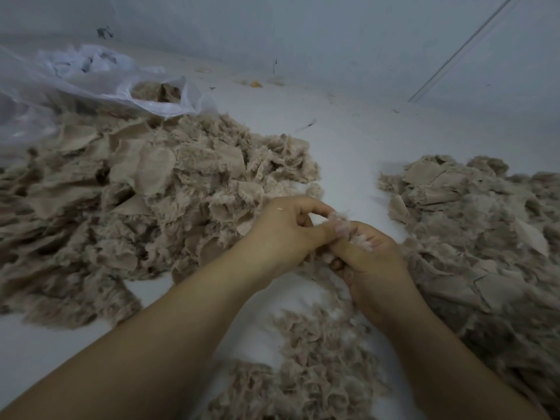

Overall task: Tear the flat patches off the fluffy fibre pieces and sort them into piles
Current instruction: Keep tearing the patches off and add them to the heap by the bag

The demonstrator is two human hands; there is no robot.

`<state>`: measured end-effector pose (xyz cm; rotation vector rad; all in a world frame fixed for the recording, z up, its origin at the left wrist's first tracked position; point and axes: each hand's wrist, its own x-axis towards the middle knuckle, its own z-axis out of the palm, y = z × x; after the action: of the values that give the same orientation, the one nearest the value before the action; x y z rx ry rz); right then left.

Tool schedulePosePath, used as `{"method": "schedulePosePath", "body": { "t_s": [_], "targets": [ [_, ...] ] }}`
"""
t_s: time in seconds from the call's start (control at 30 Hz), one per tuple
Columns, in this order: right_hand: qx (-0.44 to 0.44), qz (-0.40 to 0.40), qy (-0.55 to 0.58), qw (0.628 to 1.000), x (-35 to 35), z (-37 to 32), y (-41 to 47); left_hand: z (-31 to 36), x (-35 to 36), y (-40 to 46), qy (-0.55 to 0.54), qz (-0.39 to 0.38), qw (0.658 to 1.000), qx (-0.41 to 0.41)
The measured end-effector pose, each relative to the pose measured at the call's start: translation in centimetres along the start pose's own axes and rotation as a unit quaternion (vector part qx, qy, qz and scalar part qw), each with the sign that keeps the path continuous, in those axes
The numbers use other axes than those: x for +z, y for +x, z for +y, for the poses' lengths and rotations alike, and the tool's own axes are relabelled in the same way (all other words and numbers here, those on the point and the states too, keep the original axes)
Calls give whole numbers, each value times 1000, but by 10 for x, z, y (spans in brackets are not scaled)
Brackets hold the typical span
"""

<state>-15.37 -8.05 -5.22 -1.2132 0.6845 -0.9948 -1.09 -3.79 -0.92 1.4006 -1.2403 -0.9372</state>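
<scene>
A white table [348, 153] carries beige heaps. Between them, left hand [281, 234] and right hand [372, 262] meet, fingers pinching one fluffy fibre piece [342, 224], apparently to tear it apart.

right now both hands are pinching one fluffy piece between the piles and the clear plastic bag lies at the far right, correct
Not quite. The head view shows the plastic bag at the far left, behind the left pile, not the far right. The rest holds: the left hand and right hand pinch one fluffy piece between the piles.
</scene>
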Motion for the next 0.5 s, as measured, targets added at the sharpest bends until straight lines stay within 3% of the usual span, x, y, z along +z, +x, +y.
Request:
{"method": "schedulePosePath", "body": {
  "t_s": [0.23,0.37,0.43,0.5],
  "targets": [
    [-7,-29,-7,1000,-2,2,-3,1,3,1,-59,56,997,7],
    [25,4,33,999,-3,0,-1,4,-2,2,-134,154,978,35],
    [44,42,68,996,-3,-2,2,9,-12,2,-135,99,985,37],
    [60,77,80,992,-3,-3,4,14,-22,-1,-26,-93,995,6]
  ]
}}
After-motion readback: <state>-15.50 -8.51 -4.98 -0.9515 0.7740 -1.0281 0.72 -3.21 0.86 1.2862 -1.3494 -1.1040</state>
